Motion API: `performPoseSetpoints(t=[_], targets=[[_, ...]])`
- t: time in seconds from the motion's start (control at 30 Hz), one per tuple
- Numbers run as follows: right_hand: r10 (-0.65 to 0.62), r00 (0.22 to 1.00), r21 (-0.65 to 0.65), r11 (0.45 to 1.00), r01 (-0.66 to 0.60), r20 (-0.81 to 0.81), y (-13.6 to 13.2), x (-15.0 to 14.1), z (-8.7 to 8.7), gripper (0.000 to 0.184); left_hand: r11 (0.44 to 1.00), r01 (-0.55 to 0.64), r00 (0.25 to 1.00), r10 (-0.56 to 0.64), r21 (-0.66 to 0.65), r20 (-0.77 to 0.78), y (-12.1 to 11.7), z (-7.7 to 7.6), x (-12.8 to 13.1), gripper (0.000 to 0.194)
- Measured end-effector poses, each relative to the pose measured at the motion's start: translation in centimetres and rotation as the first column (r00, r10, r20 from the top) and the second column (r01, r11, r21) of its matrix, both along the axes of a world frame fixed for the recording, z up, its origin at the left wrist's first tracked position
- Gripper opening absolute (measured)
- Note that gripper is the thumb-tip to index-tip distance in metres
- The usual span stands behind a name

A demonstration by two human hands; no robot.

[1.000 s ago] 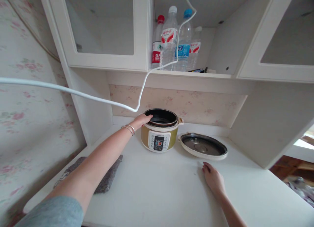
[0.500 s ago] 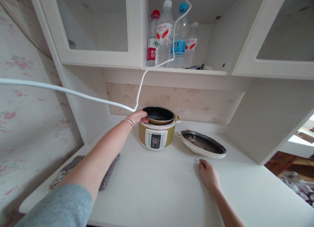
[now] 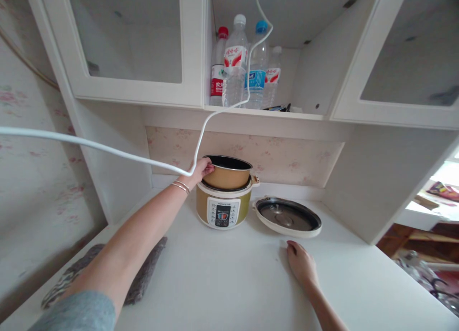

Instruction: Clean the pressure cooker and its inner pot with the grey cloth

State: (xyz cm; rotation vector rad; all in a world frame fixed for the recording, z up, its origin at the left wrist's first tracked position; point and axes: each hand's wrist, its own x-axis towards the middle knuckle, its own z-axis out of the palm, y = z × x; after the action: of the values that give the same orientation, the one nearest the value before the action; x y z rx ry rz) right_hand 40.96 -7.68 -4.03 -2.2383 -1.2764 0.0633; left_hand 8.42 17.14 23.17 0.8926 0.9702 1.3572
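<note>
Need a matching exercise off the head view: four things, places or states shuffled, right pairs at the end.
Column 1
1. Inner pot
2. Lid
3. Right hand
4. Bottles

Column 2
A. Standing in the open cabinet
B. In front of the lid, nearer the camera
C. Rim held by the left hand, gold side showing above the cooker
D. Lying beside the cooker, dark inner side up

Pairs: 1-C, 2-D, 3-B, 4-A
</note>
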Motion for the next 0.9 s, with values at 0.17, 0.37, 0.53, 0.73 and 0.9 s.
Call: performPoseSetpoints(t=[0.17, 0.37, 0.53, 0.73, 0.9], targets=[[-0.011, 1.0, -0.005, 1.0, 0.011, 0.015, 0.1, 0.1, 0.1, 0.044, 0.995, -0.093, 0.99, 0.089, 0.033, 0.107, 0.4, 3.2, -0.1, 0.009], [-0.006, 1.0, -0.026, 1.0, 0.007, 0.024, 0.3, 0.3, 0.0, 0.043, 0.964, -0.239, 0.951, 0.209, 0.115, 0.227, -1.4, 5.8, -4.5, 0.008], [0.014, 0.999, -0.048, 0.999, -0.012, 0.051, 0.2, -0.5, 0.4, 0.043, 0.908, -0.393, 0.91, 0.361, 0.145, 0.205, -3.8, 6.1, -10.7, 0.008], [0.291, 0.956, 0.123, 0.951, -0.284, -0.044, 1.7, -11.7, 3.0, 0.034, 0.872, -0.463, 0.885, 0.445, 0.161, 0.136, -6.0, 4.2, -18.6, 0.007], [0.839, 0.519, 0.158, 0.541, -0.826, -0.16, 1.7, -29.6, 7.8, 0.028, 0.843, -0.492, 0.868, 0.493, 0.215, 0.055, -8.1, 0.7, -22.8, 0.008]])
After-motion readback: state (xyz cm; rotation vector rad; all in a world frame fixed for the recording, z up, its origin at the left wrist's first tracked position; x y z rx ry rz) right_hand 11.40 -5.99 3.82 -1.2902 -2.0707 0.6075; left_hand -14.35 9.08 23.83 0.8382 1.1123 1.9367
